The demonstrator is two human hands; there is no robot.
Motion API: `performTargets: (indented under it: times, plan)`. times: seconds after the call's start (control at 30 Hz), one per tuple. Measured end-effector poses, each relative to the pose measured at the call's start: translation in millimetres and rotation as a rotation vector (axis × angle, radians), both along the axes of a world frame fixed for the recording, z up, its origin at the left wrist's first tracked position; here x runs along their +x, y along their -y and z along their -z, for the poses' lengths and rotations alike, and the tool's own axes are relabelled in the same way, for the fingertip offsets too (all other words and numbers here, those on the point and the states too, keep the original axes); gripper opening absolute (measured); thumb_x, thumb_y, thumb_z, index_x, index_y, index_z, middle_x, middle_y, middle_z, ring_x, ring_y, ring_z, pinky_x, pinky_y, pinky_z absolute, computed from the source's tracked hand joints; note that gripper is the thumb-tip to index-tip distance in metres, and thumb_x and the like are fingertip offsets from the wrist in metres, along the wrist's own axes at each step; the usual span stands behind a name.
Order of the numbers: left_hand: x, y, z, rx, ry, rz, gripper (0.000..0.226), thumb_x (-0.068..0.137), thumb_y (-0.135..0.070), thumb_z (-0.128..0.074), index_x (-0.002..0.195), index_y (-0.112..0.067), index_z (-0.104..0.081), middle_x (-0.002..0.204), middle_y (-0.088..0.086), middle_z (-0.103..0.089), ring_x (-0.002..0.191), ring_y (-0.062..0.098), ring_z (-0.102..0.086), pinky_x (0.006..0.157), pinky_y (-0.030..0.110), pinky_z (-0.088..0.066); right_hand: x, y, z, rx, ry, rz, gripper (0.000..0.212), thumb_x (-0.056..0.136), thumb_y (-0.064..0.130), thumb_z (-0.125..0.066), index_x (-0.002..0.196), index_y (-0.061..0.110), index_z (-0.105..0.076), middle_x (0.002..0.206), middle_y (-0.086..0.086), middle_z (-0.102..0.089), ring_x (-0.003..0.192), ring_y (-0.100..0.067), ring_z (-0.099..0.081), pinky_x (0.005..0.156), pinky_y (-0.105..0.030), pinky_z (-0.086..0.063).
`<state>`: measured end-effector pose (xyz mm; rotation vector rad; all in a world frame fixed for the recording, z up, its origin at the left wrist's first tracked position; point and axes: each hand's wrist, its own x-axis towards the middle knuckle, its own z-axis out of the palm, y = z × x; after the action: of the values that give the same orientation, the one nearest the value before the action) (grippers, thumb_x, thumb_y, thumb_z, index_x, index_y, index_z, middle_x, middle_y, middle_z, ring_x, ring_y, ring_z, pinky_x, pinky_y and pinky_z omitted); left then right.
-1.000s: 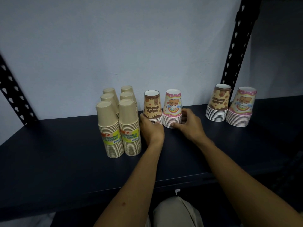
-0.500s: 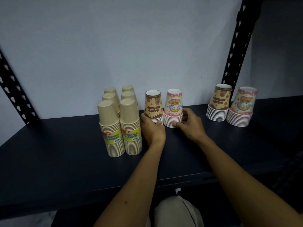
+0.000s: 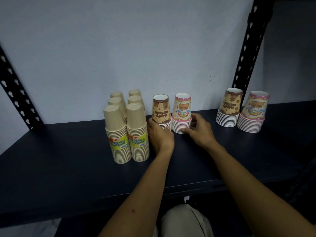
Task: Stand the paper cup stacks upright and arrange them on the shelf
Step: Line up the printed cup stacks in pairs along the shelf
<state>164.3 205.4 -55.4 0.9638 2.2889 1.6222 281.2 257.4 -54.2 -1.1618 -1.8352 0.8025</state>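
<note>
Where cups stand, dark shelf point(image 3: 68, 168).

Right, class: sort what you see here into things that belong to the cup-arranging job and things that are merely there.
Part of the job:
- plain beige cup stacks
- brown stack under left hand
- pink stack under right hand
- far brown stack
- far pink stack
- shelf

Merely there:
- wall
- slotted uprights

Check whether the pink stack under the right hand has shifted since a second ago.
No. The pink stack keeps its gap to the beige stacks, right hand on it.
</note>
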Motion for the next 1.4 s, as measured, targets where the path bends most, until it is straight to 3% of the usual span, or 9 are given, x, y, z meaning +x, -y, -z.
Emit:
performTargets:
  times: [0.27,0.63,0.97,1.13,1.23,1.33,1.4]
  plan:
    - [-0.4,-0.3,2.5,0.003,-0.025,-0.002,0.062,0.084,-0.01,-0.07,0.138,-0.006,-0.04,0.139,0.012,-0.049,0.13,0.027,-0.047,0.105,0.037,-0.043,1.9,0.8,0.5,0.01,0.001,-0.009,0.063,0.08,0.009,-0.076,0.136,0.01,-0.046,0.131,-0.005,-0.06,0.101,-0.006,-0.055,0.082,-0.016,-0.043]
    - [-0.2,0.3,3.1,-0.015,-0.043,-0.002,0.063,0.085,-0.011,-0.07,0.139,-0.005,-0.039,0.139,0.013,-0.049,0.129,0.028,-0.047,0.104,0.037,-0.043,2.4,2.5,0.0,0.007,-0.001,-0.004,0.065,0.08,0.01,-0.077,0.137,0.01,-0.045,0.132,-0.007,-0.059,0.11,-0.013,-0.058,0.088,-0.021,-0.045]
    - [6.1,16.6,-1.0,-0.176,-0.122,0.051,0.084,0.086,-0.007,-0.066,0.151,0.001,-0.013,0.155,0.018,-0.028,0.142,0.031,-0.032,0.112,0.034,-0.032,5.9,8.9,1.4,-0.005,0.061,0.06,0.069,0.082,0.015,-0.076,0.141,0.008,-0.04,0.136,-0.008,-0.055,0.121,-0.022,-0.055,0.093,-0.026,-0.045]
    - [12.3,34.0,1.1,-0.18,-0.152,0.094,0.076,0.084,-0.009,-0.065,0.146,0.001,-0.023,0.143,0.02,-0.041,0.13,0.034,-0.045,0.102,0.036,-0.041,14.2,18.2,6.2,0.07,0.254,0.138,0.055,0.086,0.019,-0.07,0.135,0.005,-0.048,0.134,-0.013,-0.056,0.121,-0.027,-0.054,0.097,-0.035,-0.047]
    - [16.2,47.3,1.4,-0.221,-0.19,0.126,0.069,0.084,-0.013,-0.065,0.142,0.0,-0.03,0.136,0.019,-0.046,0.122,0.033,-0.051,0.093,0.034,-0.046,18.6,28.6,8.0,0.085,0.422,0.148,0.036,0.088,0.022,-0.065,0.121,0.007,-0.06,0.119,-0.011,-0.063,0.107,-0.026,-0.059,0.089,-0.039,-0.051]
    - [18.5,58.9,1.0,-0.279,-0.277,0.191,0.045,0.087,-0.016,-0.062,0.127,-0.002,-0.048,0.127,0.016,-0.05,0.113,0.03,-0.054,0.085,0.033,-0.045,23.5,42.0,8.4,0.106,0.524,0.121,0.023,0.092,0.025,-0.056,0.104,0.008,-0.067,0.106,-0.009,-0.068,0.095,-0.025,-0.062,0.084,-0.043,-0.053]
    - [18.4,63.7,1.1,-0.295,-0.35,0.247,0.033,0.088,-0.017,-0.059,0.118,-0.004,-0.055,0.125,0.014,-0.052,0.112,0.03,-0.054,0.086,0.035,-0.045,29.3,50.9,8.6,0.137,0.55,0.091,0.025,0.094,0.022,-0.051,0.106,0.01,-0.068,0.108,-0.008,-0.069,0.098,-0.025,-0.062,0.085,-0.044,-0.053]
